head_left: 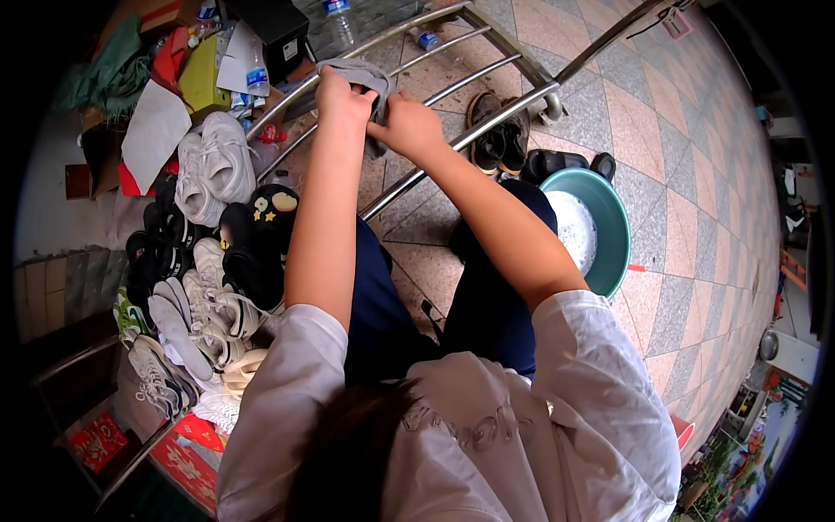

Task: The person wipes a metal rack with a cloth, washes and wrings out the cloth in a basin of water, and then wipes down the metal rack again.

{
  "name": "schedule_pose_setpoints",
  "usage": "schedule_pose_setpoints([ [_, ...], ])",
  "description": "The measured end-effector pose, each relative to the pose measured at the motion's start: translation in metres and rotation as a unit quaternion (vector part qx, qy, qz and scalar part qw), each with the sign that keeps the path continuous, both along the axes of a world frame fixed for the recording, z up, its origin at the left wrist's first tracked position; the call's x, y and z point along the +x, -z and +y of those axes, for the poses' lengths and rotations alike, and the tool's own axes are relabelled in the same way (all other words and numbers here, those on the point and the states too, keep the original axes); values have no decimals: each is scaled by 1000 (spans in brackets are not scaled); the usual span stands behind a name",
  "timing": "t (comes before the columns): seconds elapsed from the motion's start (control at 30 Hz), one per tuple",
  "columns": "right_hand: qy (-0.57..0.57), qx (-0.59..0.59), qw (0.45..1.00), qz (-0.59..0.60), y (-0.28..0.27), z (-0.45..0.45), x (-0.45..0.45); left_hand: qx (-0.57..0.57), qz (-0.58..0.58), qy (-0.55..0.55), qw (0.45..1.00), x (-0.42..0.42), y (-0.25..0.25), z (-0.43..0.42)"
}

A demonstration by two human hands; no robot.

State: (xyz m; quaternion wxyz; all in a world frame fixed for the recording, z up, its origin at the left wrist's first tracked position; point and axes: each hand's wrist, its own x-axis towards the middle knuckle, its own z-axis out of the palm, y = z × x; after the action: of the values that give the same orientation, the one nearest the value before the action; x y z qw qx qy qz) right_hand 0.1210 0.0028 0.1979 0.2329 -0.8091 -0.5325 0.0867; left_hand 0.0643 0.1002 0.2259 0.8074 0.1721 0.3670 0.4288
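A grey cloth (355, 71) hangs around the top bar of a metal rack (433, 171) at the upper middle of the head view. My left hand (342, 100) is closed on the cloth at the bar. Close to its right, my right hand (409, 126) also has its fingers closed on the cloth, near the part that droops below. Some fingertips are hidden behind the cloth and bar. To the right of my knees stands a green basin (616, 228) holding sudsy water (574, 230).
Several pairs of shoes (213, 300) are piled on my left, beneath boxes and bags. A black box (274, 39) and a water bottle (341, 22) sit beyond the rack. Dark shoes (498, 130) and black slippers (557, 163) lie on the tiled floor (687, 174) near the basin.
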Motion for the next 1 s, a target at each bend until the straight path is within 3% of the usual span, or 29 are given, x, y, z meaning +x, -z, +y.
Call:
schedule_pose_setpoints([
  [0.07, 60, 22, 998, -6, 1, 2, 0, -3, 1, -9, 1000, 1, -1, -2],
  [0.13, 51, 77, 995, 22, 5, 11, 16, -20, 20, -18, 999, 0, -7, -4],
  [0.17, 46, 104, 993, 36, 7, 14, 25, 36, 106, -37, 993, -1, -3, 1],
  [0.23, 14, 262, 945, 195, -12, 12, 45, 144, 277, -78, 947, -7, 20, 27],
  [0.27, -23, 270, 921, 280, -1, 19, 59, 233, 312, -84, 917, -12, 32, 43],
  [0.37, -100, 222, 827, 507, -24, 10, 76, 341, 277, -96, 893, -12, 30, 53],
  [0.4, -112, 231, 779, 572, -33, 5, 76, 346, 287, -18, 893, -19, 18, 45],
  [0.5, -159, 238, 684, 671, -36, 3, 87, 286, 162, 116, 937, -17, 25, 44],
  [0.6, -154, 269, 632, 710, -45, -2, 86, 242, 133, 279, 920, -20, 11, 21],
  [0.63, -129, 285, 664, 679, -46, -5, 88, 227, 122, 325, 910, -21, 4, 15],
  [0.67, -124, 303, 647, 689, -41, -3, 96, 206, 117, 408, 882, -26, 5, 23],
  [0.8, -96, 382, 607, 690, -36, -2, 120, 236, 92, 384, 888, -21, 9, -5],
  [0.93, -84, 428, 572, 695, -28, -4, 136, 255, 145, 520, 802, -9, 27, 2],
  [1.0, -66, 441, 576, 686, -28, -5, 136, 276, 269, 536, 751, -3, 31, 3],
])
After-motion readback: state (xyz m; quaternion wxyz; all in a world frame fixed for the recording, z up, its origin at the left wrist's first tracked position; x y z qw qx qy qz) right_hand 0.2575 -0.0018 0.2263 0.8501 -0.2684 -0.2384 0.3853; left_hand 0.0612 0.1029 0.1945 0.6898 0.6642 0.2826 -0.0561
